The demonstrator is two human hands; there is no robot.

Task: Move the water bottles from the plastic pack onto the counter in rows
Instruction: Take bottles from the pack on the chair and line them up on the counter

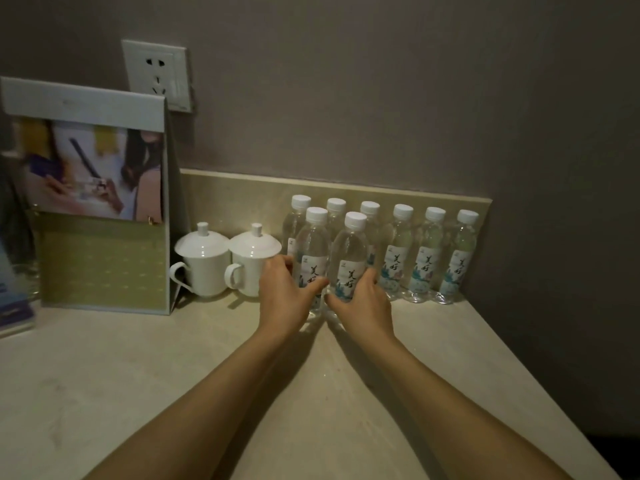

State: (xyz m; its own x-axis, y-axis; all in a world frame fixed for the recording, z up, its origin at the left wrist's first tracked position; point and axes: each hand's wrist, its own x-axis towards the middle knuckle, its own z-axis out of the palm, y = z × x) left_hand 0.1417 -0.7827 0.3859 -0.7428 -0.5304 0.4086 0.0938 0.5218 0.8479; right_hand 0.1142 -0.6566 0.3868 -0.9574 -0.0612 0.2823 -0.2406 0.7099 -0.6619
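Left hand [284, 292] wrapped around one front bottle [313, 251] — right hand [360, 299] around its neighbour [349, 258]. Frame centre, on the table [138, 375]. Behind — a row of six bottles [429, 254].

I stand at a pale stone counter [104, 375] in dim light. Behind it runs a low beige backsplash [242, 195], under a dull grey-brown wall [381, 81]. A white wall socket [157, 74] sits upper left. Below it stands a display stand [93, 202], with two white lidded cups [204, 258] just beside it.
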